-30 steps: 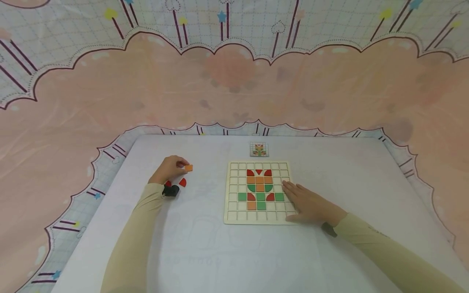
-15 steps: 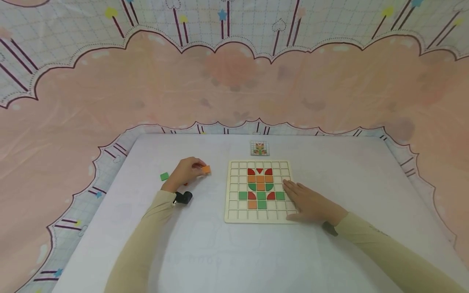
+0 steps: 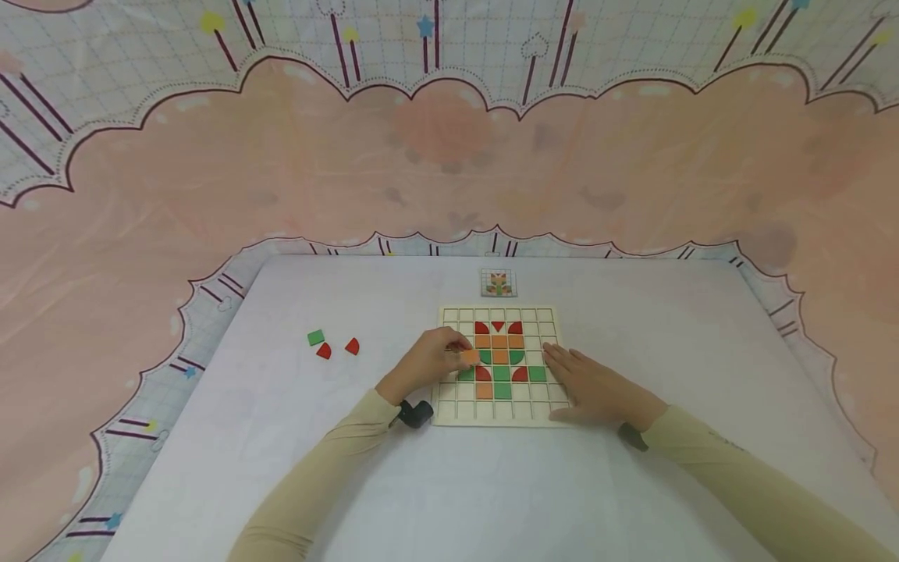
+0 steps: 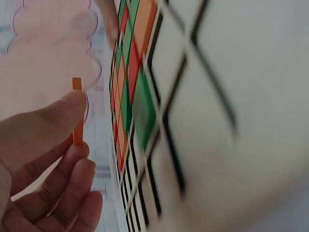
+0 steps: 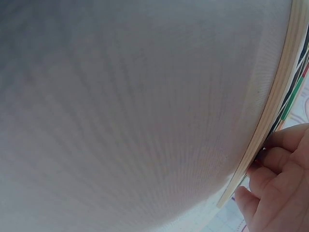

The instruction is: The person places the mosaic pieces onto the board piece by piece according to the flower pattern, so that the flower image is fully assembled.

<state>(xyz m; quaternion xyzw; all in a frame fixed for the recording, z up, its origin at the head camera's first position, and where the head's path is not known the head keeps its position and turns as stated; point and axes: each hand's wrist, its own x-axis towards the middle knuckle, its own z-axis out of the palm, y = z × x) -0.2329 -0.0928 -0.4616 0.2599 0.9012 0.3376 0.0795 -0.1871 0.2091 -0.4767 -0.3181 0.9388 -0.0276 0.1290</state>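
My left hand pinches an orange square tile between thumb and fingertips, above the left part of the grid board. That board is pale wood with square cells; red, orange and green tiles form a pattern across its middle columns. A green square tile in the board is close to the held tile in the left wrist view. At the board's right edge rests my right hand, fingers extended over the rim. In the right wrist view its fingers touch the board's side.
On the white table to the left lie a loose green square tile and two red quarter-circle tiles, one beside the green, the other further right. A small pattern card lies behind the board.
My left hand has carried the orange tile rightward from the loose pieces to over the board, uncovering the green and red tiles on the table. The right hand stays in place.
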